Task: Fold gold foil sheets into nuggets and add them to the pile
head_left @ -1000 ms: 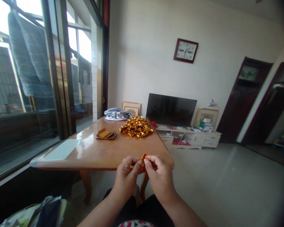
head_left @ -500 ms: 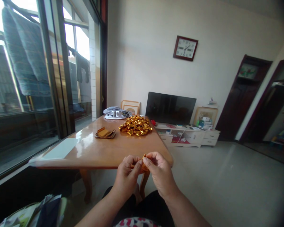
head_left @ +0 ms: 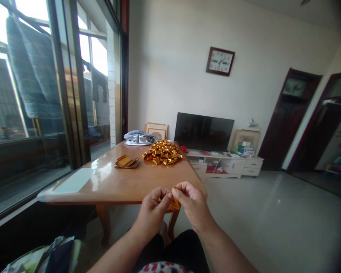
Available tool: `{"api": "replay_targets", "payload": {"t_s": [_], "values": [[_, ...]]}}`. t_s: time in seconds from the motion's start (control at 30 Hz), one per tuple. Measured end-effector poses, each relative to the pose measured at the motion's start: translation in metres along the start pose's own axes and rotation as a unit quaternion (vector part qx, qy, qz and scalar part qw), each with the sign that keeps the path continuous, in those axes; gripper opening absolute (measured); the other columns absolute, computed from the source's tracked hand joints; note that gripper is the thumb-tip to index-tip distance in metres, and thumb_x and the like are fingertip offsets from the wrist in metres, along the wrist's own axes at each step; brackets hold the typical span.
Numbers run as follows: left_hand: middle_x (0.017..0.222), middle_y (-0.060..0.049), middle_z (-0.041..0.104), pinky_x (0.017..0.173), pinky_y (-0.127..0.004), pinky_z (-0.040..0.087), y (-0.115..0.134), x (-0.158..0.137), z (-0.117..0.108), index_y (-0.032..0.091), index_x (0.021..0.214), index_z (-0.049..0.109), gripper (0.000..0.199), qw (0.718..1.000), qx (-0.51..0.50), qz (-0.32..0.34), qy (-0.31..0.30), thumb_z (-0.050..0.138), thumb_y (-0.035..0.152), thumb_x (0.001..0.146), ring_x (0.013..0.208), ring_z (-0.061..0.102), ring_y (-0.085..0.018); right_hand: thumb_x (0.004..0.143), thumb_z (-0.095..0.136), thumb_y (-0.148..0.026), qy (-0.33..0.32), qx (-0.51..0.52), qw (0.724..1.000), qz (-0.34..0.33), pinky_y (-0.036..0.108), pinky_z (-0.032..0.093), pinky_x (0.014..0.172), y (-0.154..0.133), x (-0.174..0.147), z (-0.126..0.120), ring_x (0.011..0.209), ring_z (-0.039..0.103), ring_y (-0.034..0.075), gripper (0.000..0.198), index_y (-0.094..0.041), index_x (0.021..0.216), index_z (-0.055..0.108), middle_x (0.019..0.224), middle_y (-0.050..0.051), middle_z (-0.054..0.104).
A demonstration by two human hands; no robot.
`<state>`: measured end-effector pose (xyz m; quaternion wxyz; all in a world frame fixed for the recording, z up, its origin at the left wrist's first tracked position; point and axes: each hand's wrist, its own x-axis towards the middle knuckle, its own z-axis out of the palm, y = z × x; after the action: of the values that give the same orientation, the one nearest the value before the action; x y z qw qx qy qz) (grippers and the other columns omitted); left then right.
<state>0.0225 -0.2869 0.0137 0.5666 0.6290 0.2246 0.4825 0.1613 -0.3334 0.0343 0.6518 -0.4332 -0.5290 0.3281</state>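
Observation:
Between my two hands, in front of the table's near edge, is a piece of gold foil paper (head_left: 174,205). My left hand (head_left: 155,204) pinches it from the left with thumb and forefinger. My right hand (head_left: 190,199) grips its upper edge from the other side, the two thumbs nearly touching. Fingers hide much of the foil. Farther back on the wooden table (head_left: 110,186) lies a heap of folded gold foil pieces (head_left: 163,152). Left of the heap sits a small stack of flat gold paper sheets (head_left: 127,162).
Folded clothes (head_left: 140,138) lie at the table's far end. A pale sheet (head_left: 74,180) is on its left side. Beyond stand a television (head_left: 204,132) and a low white cabinet (head_left: 234,165). A bag with cloth (head_left: 49,256) is at the lower left. Windows line the left.
The gold tip that stood up between my thumbs now shows less, and more foil hangs below my fingers. My hands stay in nearly the same place; the view has tilted up slightly.

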Motion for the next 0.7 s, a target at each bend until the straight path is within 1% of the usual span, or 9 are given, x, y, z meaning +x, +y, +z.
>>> {"api": "replay_targets", "payload": {"t_s": [0.17, 0.3, 0.47, 0.7], "values": [[0.069, 0.001, 0.055, 0.059, -0.020, 0.038, 0.009, -0.004, 0.001, 0.014, 0.080, 0.058, 0.033, 0.999, -0.024, -0.020, -0.019, 0.068, 0.045, 0.085, 0.063, 0.047, -0.009, 0.090, 0.062, -0.039, -0.021, -0.116, 0.992, -0.047, 0.024, 0.041, 0.060, -0.010, -0.003, -0.004, 0.066, 0.048, 0.013, 0.024, -0.017, 0.080, 0.061, 0.070, -0.001, 0.055], [0.065, 0.004, 0.047, 0.054, -0.018, 0.029, 0.016, -0.009, -0.001, 0.014, 0.080, 0.057, 0.034, 0.997, -0.046, -0.047, -0.044, 0.070, 0.045, 0.084, 0.057, 0.037, -0.006, 0.092, 0.058, -0.037, -0.032, -0.180, 0.979, -0.092, 0.023, 0.037, 0.057, -0.018, -0.005, -0.004, 0.062, 0.047, 0.012, 0.028, -0.017, 0.072, 0.058, 0.065, -0.002, 0.052], [0.063, 0.004, 0.046, 0.052, -0.019, 0.025, 0.023, -0.015, -0.005, 0.013, 0.083, 0.058, 0.034, 0.987, -0.093, -0.090, -0.093, 0.068, 0.045, 0.086, 0.055, 0.035, -0.006, 0.093, 0.056, -0.036, -0.007, -0.160, 0.983, -0.090, 0.023, 0.035, 0.054, -0.013, -0.007, 0.002, 0.059, 0.041, 0.011, 0.031, -0.019, 0.068, 0.050, 0.061, -0.004, 0.046], [0.065, 0.003, 0.048, 0.054, -0.020, 0.025, 0.031, -0.015, -0.005, 0.012, 0.082, 0.059, 0.033, 0.983, -0.100, -0.106, -0.109, 0.068, 0.043, 0.087, 0.057, 0.036, -0.006, 0.092, 0.056, -0.039, 0.036, -0.107, 0.991, -0.066, 0.023, 0.032, 0.051, -0.006, -0.007, 0.007, 0.057, 0.038, 0.011, 0.033, -0.020, 0.067, 0.047, 0.059, -0.005, 0.042]]}}
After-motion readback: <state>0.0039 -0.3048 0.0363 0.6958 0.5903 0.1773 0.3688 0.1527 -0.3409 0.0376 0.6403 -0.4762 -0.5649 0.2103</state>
